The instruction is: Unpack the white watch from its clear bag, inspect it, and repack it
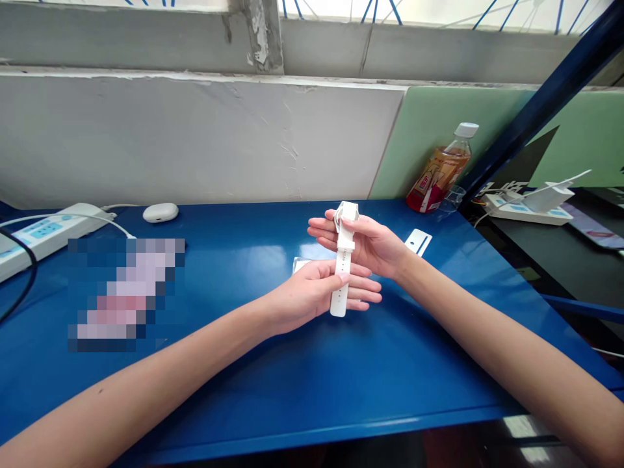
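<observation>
A white watch strap (343, 263) is held upright over the blue table, punched with a row of small holes. My left hand (316, 286) pinches its lower part, thumb on top and straight fingers behind. My right hand (375, 244) grips the upper end the same way, near the buckle and strap loop. Whether a watch case is attached cannot be made out. Behind my left hand, a clear-edged flat item (298, 263) lies mostly hidden on the table. Close to my right wrist is a small white card-like piece (418, 242) with a dark slot.
On the blue table (273, 403), a pixelated flat object (127, 292) lies left, with a white cable at its top. A power strip (53, 234) and white earbud case (160, 212) sit behind it. A drink bottle (441, 169) leans near the blue post (541, 97) at right.
</observation>
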`<action>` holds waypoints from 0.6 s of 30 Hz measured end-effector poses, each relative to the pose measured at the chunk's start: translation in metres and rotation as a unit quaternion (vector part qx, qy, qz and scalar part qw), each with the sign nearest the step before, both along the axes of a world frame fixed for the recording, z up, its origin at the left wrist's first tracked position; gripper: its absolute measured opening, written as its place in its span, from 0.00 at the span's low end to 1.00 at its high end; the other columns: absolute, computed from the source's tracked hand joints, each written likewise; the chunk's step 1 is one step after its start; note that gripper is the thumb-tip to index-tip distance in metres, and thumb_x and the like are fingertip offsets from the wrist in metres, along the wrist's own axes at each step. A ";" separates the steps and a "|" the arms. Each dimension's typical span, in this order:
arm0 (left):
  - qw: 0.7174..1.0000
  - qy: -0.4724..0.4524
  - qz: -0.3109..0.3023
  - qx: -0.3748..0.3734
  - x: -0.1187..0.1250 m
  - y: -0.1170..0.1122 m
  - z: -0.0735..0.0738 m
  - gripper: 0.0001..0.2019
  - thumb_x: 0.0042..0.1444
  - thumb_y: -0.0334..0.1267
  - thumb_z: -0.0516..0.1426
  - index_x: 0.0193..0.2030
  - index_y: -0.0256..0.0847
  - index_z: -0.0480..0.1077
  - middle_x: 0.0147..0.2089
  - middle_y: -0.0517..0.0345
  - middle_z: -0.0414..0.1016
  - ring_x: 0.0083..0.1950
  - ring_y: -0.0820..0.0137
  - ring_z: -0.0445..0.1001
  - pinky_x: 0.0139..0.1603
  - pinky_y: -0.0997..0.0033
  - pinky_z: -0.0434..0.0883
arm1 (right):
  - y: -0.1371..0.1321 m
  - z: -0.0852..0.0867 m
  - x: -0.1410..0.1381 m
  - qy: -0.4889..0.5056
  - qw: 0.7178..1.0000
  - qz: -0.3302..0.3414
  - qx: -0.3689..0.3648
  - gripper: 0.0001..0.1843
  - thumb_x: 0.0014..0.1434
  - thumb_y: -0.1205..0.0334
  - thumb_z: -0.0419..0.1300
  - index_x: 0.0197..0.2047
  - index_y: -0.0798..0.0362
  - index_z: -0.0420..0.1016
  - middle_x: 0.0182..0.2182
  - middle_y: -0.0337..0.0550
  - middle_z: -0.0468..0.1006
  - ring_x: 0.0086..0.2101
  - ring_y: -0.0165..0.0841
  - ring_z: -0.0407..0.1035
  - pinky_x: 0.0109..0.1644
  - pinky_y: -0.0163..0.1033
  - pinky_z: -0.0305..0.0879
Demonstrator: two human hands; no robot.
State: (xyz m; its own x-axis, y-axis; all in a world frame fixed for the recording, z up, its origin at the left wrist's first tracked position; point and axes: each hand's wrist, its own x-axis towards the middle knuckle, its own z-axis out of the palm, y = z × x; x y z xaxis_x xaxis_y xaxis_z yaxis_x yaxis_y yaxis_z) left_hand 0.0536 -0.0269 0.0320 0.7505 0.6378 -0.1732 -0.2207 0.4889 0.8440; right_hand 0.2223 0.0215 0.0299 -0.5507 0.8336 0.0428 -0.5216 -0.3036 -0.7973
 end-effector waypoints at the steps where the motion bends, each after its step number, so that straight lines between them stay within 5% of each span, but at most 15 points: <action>1: 1.000 -0.011 -0.008 -0.008 -0.001 0.000 -0.001 0.13 0.64 0.37 0.61 0.50 0.28 0.76 0.53 0.33 0.78 0.54 0.53 0.79 0.57 0.54 0.72 | 0.000 0.000 0.000 0.001 1.000 -0.004 0.006 0.10 0.64 0.67 0.58 0.45 0.53 0.79 0.48 0.45 0.84 0.53 0.36 0.76 0.66 0.44 0.63; 11: 0.998 -0.022 -0.022 -0.051 -0.002 0.000 -0.004 0.11 0.65 0.32 0.59 0.52 0.29 0.76 0.54 0.34 0.78 0.56 0.52 0.78 0.62 0.49 0.69 | -0.003 0.005 0.005 -0.041 0.998 0.017 0.043 0.19 0.62 0.69 0.59 0.57 0.53 0.75 0.56 0.46 0.80 0.59 0.38 0.70 0.67 0.46 0.62; 18: 0.998 -0.031 -0.009 -0.061 -0.001 0.002 -0.008 0.11 0.67 0.32 0.57 0.51 0.28 0.75 0.55 0.32 0.78 0.55 0.54 0.79 0.61 0.51 0.70 | 0.007 0.015 0.006 -0.059 0.995 0.067 0.051 0.18 0.62 0.72 0.60 0.55 0.58 0.76 0.54 0.51 0.80 0.56 0.37 0.73 0.66 0.43 0.64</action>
State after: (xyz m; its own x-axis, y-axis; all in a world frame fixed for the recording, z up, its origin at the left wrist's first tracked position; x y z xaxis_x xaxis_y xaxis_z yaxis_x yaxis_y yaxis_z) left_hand 0.0528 -0.0252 0.0237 0.7726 0.6019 -0.2022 -0.2607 0.5911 0.7633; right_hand 0.2278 0.0288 0.0449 -0.6625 0.7472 0.0528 -0.3837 -0.2780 -0.8806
